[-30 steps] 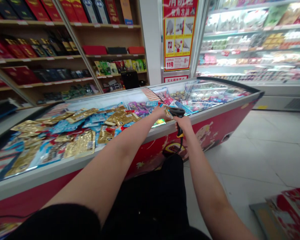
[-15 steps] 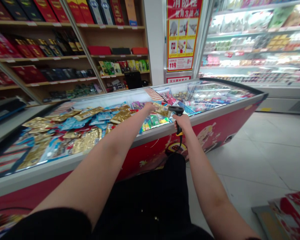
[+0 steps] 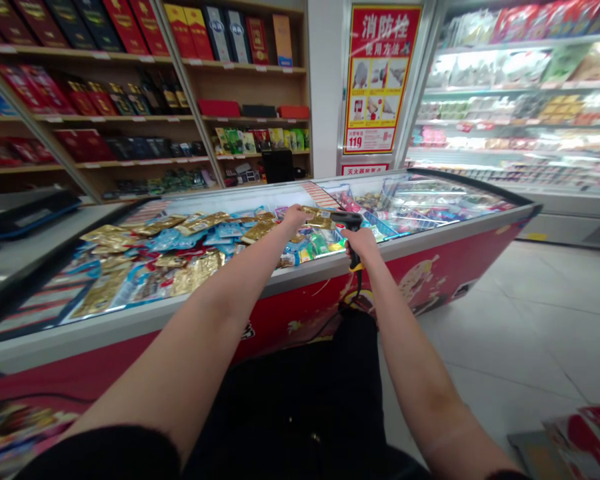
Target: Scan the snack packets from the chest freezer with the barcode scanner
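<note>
Gold foil packet point(image 3: 316, 218) is lying near the far side of the chest freezer point(image 3: 145, 331), right at the fingertips of our left hand point(image 3: 295, 215). Working left to right, we are seeing wooden shelving point(image 3: 90, 80) holding red and dark gift boxes, then a heap of gold and blue sachets point(image 3: 180, 260) spreading across the freezer. Our left arm is reaching over the freezer's near rim, and from this angle we cannot quite tell whether that hand's grip is closed on the packet or only touching it. Just beside it, our right hand point(image 3: 363, 243) is gripping a black handheld barcode scanner point(image 3: 353, 247) with yellow trim, its head pointing toward the packet and its cord hanging down. Further right, a red and yellow fire hydrant instruction poster point(image 3: 380, 80) is standing behind the freezer, and a refrigerated display case point(image 3: 510, 100) is lining the wall above a tiled floor point(image 3: 500, 347).
</note>
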Available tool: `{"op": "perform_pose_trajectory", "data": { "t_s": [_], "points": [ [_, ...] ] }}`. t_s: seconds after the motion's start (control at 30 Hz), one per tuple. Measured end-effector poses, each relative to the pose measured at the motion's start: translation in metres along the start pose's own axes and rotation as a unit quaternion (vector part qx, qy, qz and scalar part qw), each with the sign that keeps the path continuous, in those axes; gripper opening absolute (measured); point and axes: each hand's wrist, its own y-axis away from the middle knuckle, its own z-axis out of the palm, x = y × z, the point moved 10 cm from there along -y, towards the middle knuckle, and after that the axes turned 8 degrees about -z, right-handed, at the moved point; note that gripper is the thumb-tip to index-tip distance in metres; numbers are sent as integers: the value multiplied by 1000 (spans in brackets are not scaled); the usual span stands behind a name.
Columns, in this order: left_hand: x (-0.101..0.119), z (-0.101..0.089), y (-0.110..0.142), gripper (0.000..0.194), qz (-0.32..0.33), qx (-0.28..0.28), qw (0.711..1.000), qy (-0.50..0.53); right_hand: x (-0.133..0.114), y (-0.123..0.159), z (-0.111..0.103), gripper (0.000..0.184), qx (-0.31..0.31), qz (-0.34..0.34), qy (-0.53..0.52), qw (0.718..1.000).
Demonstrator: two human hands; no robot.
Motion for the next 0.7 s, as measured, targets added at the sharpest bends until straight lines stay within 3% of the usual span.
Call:
{"op": "perform_pose_trajectory", "data": {
  "t_s": [0.1, 0.7],
  "points": [
    [-4, -1, 2, 31, -16, -29, 999, 21, -2, -2, 6, 26, -3, -11, 5, 1000],
    [-5, -45, 19, 30, -28, -13, 998, 61, -23, 8, 37, 26, -26, -46, 29, 998]
  ]
}}
